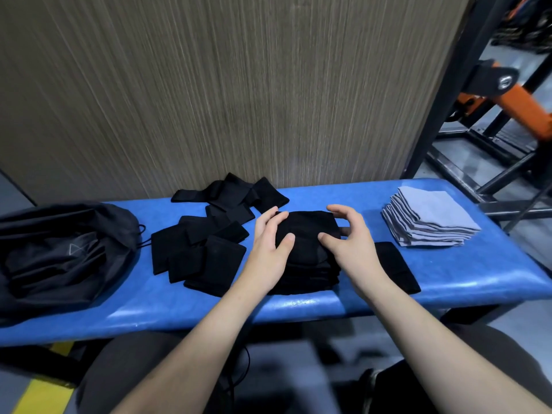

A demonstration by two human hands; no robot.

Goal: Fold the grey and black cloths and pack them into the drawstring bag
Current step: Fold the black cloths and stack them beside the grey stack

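Observation:
A stack of folded black cloths point(307, 234) sits in the middle of the blue bench point(298, 306). My left hand point(268, 249) presses on the stack's left side, fingers spread over its top edge. My right hand point(346, 237) curls over its right side, fingertips touching the top cloth. Loose black cloths point(197, 249) lie scattered to the left and behind. One single black cloth point(397, 267) lies flat right of the stack. A stack of folded grey cloths point(430, 219) rests at the bench's right end. The black drawstring bag point(59, 249) slumps at the left end.
A wood-grain panel point(239, 85) rises directly behind the bench. Black and orange metal gym frames point(501, 94) stand to the right. My knees in dark trousers are below the bench's front edge. Yellow floor marking shows at the lower left.

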